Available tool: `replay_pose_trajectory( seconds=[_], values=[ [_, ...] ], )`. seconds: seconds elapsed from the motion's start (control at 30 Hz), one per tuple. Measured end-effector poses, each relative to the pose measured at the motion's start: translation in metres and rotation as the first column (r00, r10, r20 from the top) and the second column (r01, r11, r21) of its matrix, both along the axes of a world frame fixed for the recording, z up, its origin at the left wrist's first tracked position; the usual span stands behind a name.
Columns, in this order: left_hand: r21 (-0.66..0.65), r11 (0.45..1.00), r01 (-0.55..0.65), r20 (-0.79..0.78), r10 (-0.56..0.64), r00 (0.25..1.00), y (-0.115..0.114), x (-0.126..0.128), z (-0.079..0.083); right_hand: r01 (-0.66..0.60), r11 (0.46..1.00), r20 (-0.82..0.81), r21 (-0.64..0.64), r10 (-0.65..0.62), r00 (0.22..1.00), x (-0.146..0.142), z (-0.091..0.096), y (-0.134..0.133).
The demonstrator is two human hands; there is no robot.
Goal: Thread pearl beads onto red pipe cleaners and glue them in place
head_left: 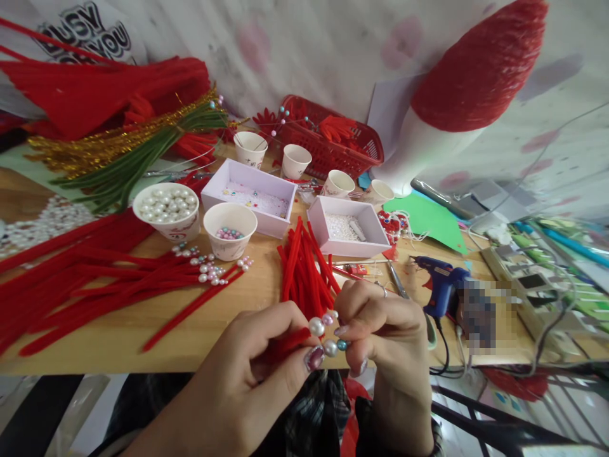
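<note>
My left hand [252, 374] is closed, thumb against fingers, around a red pipe cleaner [288, 343]. White pearl beads [316, 326] stick out beyond its fingertips, with a pink bead [327, 318] beside the upper one and a teal bead [341, 344] beside the lower one. Fingers of my right hand [390, 324] pinch at the far end of these beads; what exactly lies between the fingertips is partly hidden. Just behind both hands a bunch of loose red pipe cleaners [304, 273] lies on the table. To the left are several red stems with bead-tipped ends [212, 273].
Paper cups with white pearls [166, 204] and small coloured beads [229, 233] stand at left, near two white boxes [271, 219]. A blue glue gun [440, 279] and scissors [397, 279] lie at right. Behind are a red basket [333, 158] and a red-wrapped cone [480, 63].
</note>
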State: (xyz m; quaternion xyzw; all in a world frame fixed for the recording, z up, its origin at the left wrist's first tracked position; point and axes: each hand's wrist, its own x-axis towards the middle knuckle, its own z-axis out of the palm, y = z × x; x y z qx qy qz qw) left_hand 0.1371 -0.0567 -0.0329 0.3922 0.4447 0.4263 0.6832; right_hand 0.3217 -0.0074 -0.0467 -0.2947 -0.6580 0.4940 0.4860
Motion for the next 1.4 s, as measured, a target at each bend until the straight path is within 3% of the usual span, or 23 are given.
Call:
replay_pose_trajectory(
  seconds=[0.23, 0.37, 0.63, 1.0, 1.1, 1.2, 1.3, 1.4],
  values=[
    [-0.075, 0.997, -0.009, 0.297, 0.031, 0.954, 0.004, 0.009, -0.017, 0.081, 0.997, -0.037, 0.009, -0.081, 0.996, -0.005, -0.006, -0.004],
    [-0.058, 0.998, 0.006, 0.391, 0.018, 0.920, 0.004, 0.015, -0.025, 0.132, 0.991, -0.047, 0.016, -0.131, 0.990, -0.008, -0.007, -0.006],
    [0.043, 0.971, -0.233, 0.256, 0.215, 0.942, -0.002, 0.023, -0.023, 0.290, 0.947, -0.027, 0.136, -0.290, 0.957, -0.013, -0.009, -0.010],
    [0.250, 0.913, -0.321, 0.058, 0.317, 0.947, -0.006, 0.027, -0.022, 0.376, 0.835, 0.075, 0.402, -0.439, 0.895, -0.016, -0.011, -0.017],
    [0.200, 0.929, -0.313, 0.041, 0.311, 0.949, -0.004, 0.026, -0.022, 0.369, 0.840, 0.060, 0.397, -0.425, 0.903, -0.016, -0.014, -0.018],
    [0.076, 0.947, -0.312, 0.090, 0.305, 0.948, 0.001, 0.023, -0.027, 0.374, 0.880, -0.036, 0.293, -0.381, 0.924, -0.017, -0.016, -0.018],
    [-0.108, 0.974, -0.198, 0.311, 0.223, 0.924, 0.009, 0.019, -0.031, 0.375, 0.906, -0.180, 0.199, -0.342, 0.922, -0.020, -0.014, -0.016],
    [-0.222, 0.975, -0.024, 0.537, 0.143, 0.831, 0.014, 0.015, -0.032, 0.368, 0.919, -0.267, 0.141, -0.323, 0.908, -0.023, -0.011, -0.012]
  ],
)
